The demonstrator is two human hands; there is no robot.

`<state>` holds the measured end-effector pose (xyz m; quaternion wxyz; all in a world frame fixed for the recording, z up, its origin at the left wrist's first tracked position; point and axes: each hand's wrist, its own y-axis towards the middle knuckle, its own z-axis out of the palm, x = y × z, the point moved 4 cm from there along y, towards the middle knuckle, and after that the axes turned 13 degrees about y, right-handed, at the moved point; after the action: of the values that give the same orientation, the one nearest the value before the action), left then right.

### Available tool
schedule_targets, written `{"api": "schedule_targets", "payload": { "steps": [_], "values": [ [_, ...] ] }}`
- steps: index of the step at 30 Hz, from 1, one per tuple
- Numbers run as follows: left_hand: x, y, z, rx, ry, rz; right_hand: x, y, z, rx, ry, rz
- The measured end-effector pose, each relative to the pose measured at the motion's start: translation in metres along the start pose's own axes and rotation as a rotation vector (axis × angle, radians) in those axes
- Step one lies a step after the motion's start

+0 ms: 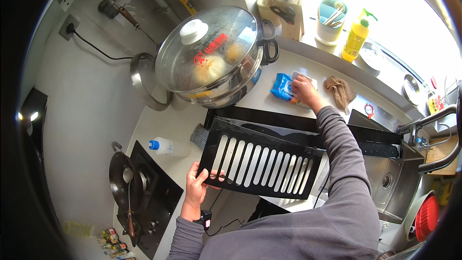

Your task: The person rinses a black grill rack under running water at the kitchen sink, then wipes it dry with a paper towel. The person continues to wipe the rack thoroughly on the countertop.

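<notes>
Where the left hand (194,190) was: nearest the body, clamped on the near left corner of the slotted panel, thumb on top and fingers showing through the end slots.
Slotted panel (267,142): a flat black plate, held up in front of the torso; its long axis ran left to right, dipping toward the body at the right end, and its slots lay crosswise to that axis.
Panel's free end: away from the left hand, unsupported by the right one, close to the right sleeve (344,163) in the view.
Black frame (288,120): just beyond the panel, its long axis also roughly left to right, with its right end by the sink (387,183); the right forearm crossed above it.
Right hand (305,91): farther out, past the frame, fingers bunched together at the blue packet (whether they pinched anything, I could not tell).
Blue packet (281,86): on the counter, touching the right fingertips and lying mostly to their left; the right hand was far nearer to it than the left.
Brown cloth (339,91): crumpled, just right of the right hand.
Steamer (211,89): left of the packet, under a glass lid.
Yellow pump bottle (355,41): farthest out, on the window ledge.
</notes>
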<state>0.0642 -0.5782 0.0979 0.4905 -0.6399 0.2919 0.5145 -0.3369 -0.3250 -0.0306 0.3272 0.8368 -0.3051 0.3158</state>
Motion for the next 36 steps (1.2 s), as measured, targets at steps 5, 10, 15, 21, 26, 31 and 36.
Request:
{"api": "schedule_targets", "payload": {
  "steps": [5,10,15,21,26,31,36],
  "values": [
    [0.001,-0.002,0.0,-0.02,0.007,0.01,-0.017,-0.011,-0.011,-0.108,0.255,0.375],
    [0.0,-0.004,0.003,-0.031,0.008,0.021,-0.012,-0.019,-0.019,-0.053,0.328,0.397],
    [-0.005,-0.005,0.004,-0.018,0.045,0.018,0.0,-0.021,-0.011,-0.083,0.089,0.179],
    [0.002,-0.007,0.003,-0.023,0.054,0.046,-0.006,-0.019,-0.002,-0.033,-0.123,0.078],
    [0.002,-0.011,0.003,-0.018,0.055,0.037,0.006,-0.001,0.002,0.197,-0.414,0.054],
    [-0.003,-0.014,0.007,-0.02,0.03,0.032,0.021,0.006,0.005,0.306,-0.482,0.114],
    [-0.005,-0.02,0.009,-0.012,0.039,0.021,0.017,-0.006,-0.004,0.183,-0.378,0.129]
  ]
}}
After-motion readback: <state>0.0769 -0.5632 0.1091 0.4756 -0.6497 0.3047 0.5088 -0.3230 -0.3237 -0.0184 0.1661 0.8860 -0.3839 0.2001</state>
